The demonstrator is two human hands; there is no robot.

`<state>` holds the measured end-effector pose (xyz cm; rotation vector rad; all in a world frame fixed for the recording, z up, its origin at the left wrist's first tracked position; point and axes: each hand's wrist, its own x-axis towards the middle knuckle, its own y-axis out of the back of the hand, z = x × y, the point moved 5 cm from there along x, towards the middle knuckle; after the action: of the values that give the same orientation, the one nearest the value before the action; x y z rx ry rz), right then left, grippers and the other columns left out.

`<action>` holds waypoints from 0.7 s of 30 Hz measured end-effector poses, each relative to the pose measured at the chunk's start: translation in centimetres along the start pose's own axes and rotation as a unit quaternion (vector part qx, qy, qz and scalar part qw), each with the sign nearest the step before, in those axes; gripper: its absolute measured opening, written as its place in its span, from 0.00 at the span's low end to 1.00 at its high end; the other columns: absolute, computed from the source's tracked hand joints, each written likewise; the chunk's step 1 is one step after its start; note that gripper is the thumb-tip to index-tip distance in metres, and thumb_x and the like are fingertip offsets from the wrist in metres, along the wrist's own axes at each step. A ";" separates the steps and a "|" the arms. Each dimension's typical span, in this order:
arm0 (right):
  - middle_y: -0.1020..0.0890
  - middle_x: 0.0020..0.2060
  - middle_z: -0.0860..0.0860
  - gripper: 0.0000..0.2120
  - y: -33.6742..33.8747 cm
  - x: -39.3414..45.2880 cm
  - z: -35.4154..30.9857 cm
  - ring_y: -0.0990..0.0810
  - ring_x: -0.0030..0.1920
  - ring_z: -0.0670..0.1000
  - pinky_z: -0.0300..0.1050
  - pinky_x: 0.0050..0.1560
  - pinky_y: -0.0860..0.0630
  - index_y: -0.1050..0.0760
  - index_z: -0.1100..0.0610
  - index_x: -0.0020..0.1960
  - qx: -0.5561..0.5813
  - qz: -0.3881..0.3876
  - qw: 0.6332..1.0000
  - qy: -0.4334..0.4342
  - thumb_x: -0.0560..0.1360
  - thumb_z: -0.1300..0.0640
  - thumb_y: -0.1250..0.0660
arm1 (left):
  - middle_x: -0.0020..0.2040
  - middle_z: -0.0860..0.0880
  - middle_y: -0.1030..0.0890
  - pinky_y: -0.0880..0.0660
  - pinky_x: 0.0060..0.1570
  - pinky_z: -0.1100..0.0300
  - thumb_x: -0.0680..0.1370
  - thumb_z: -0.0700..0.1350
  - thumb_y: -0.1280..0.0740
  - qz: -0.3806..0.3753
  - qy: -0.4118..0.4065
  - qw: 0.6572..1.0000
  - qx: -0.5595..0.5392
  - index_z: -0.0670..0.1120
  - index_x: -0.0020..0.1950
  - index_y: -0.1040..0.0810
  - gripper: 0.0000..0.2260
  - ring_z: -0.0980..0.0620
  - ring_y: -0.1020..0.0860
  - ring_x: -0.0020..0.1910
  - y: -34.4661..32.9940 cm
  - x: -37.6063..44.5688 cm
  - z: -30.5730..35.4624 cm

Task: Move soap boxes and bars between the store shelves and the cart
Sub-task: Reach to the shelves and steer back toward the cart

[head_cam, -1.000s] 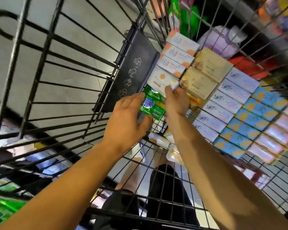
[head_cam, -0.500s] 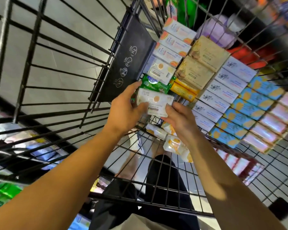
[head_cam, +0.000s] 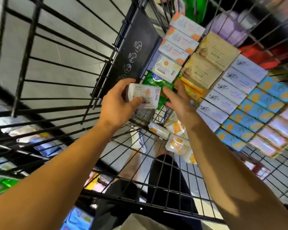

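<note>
Cart (head_cam: 96,77), seen from above through black wire. Soap boxes packed in rows against far side.

White soap box (head_cam: 144,97) now off the stack and gripped by left hand (head_cam: 118,105) alone: thumb across the printed face, fingers curled around the far end. Half a second before, held between both hands; a second before, still lying at the near end of the white-and-orange row with the right fingertips on it. Held above the cart floor, just short of the green packet (head_cam: 156,81).

Right hand (head_cam: 179,100) released the box; fingers spread loosely, holding nothing, hovering just beside the green packet and the yellow box (head_cam: 192,90). Contact with either not clear.

Matching white box (head_cam: 166,68) left at the end of its row. Loose wrapped bars (head_cam: 178,143) on the wire floor near the right forearm.

Judged: one box picked out, handed across to the left; right hand freed, probably for a second item. Box not yet on any shelf.
</note>
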<state>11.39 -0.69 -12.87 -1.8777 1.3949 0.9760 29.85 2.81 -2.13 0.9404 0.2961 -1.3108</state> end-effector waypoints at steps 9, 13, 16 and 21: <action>0.20 0.57 0.48 0.21 -2.1 2.4 -0.2 0.20 0.56 0.47 0.46 0.57 0.26 0.29 0.55 0.64 0.212 0.114 0.970 -0.016 0.74 0.58 0.27 | 0.51 0.53 0.21 0.22 0.41 0.71 0.75 0.40 0.26 0.058 0.025 0.998 -0.008 0.47 0.66 0.26 0.21 0.62 0.22 0.47 1.6 -0.8 -0.6; 0.19 0.42 0.54 0.15 -1.5 3.4 -1.6 0.23 0.39 0.52 0.43 0.35 0.30 0.23 0.63 0.50 0.131 0.192 0.971 -0.050 0.76 0.50 0.30 | 0.51 0.54 0.21 0.22 0.41 0.71 0.75 0.40 0.26 0.065 0.021 0.998 0.004 0.48 0.67 0.26 0.22 0.62 0.22 0.47 1.6 -1.3 -0.2; 0.19 0.45 0.55 0.17 -1.3 3.3 -2.4 0.22 0.42 0.54 0.42 0.37 0.30 0.22 0.62 0.51 0.052 0.198 0.977 -0.064 0.78 0.47 0.33 | 0.53 0.52 0.21 0.21 0.42 0.70 0.75 0.41 0.26 0.070 0.014 0.997 0.013 0.49 0.67 0.26 0.22 0.62 0.22 0.48 1.5 -1.7 0.0; 0.26 0.32 0.53 0.16 -1.7 -0.1 -0.1 0.29 0.34 0.52 0.48 0.37 0.35 0.26 0.59 0.37 0.048 0.179 0.980 -0.079 0.76 0.49 0.30 | 0.54 0.48 0.19 0.19 0.45 0.65 0.75 0.40 0.26 0.065 -0.005 0.998 0.018 0.47 0.66 0.26 0.21 0.57 0.20 0.49 1.5 -3.3 0.5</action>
<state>13.00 -0.30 -12.69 -1.4721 1.6831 1.1783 30.11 4.68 0.98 0.9671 0.2014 -1.2039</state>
